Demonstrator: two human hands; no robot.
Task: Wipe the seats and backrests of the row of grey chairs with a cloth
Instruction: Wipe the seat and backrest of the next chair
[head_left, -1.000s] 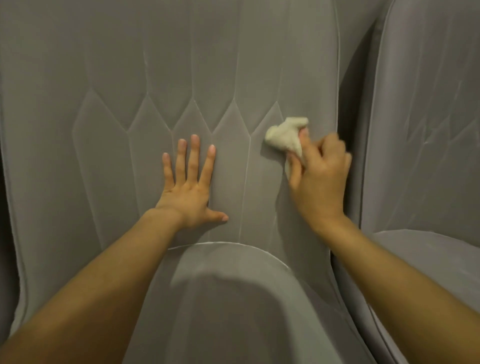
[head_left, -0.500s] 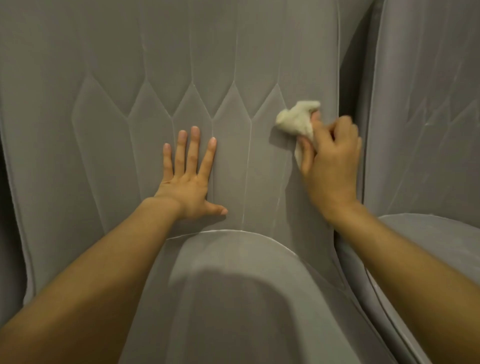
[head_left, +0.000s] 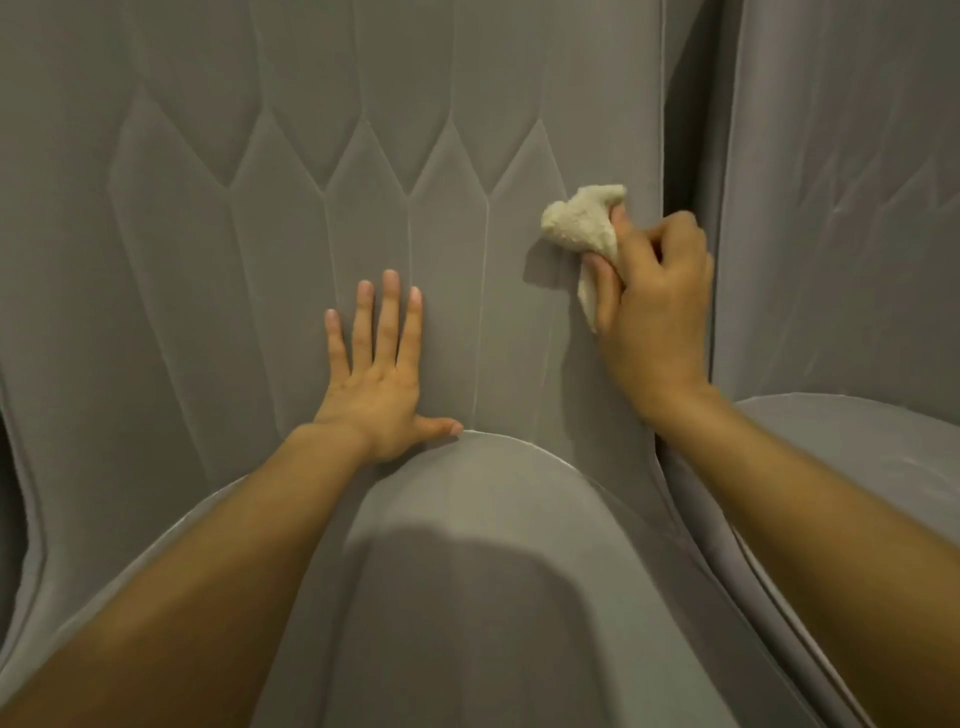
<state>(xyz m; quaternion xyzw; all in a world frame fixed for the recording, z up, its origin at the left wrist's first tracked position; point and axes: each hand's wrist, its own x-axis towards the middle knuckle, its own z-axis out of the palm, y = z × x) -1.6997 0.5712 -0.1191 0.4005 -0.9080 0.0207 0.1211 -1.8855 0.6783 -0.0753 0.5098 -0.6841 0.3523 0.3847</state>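
Your left hand (head_left: 375, 384) lies flat on the backrest (head_left: 291, 171) of the grey chair in front of you, fingers (head_left: 387, 317) straight and slightly spread, thumb out to the side just above the seat (head_left: 483, 561) edge. Your right hand (head_left: 652, 306) grips the cloth (head_left: 582, 221), a bunched cream wad, with the fingers curled round it; most of the wad sticks out above and left of your knuckles, and a strip trails down beside your thumb. The cloth presses against the backrest near its right edge, about level with the points of the stitched panels. A second chair (head_left: 841, 218) stands just beside on the right, a dark gap between the two backrests.
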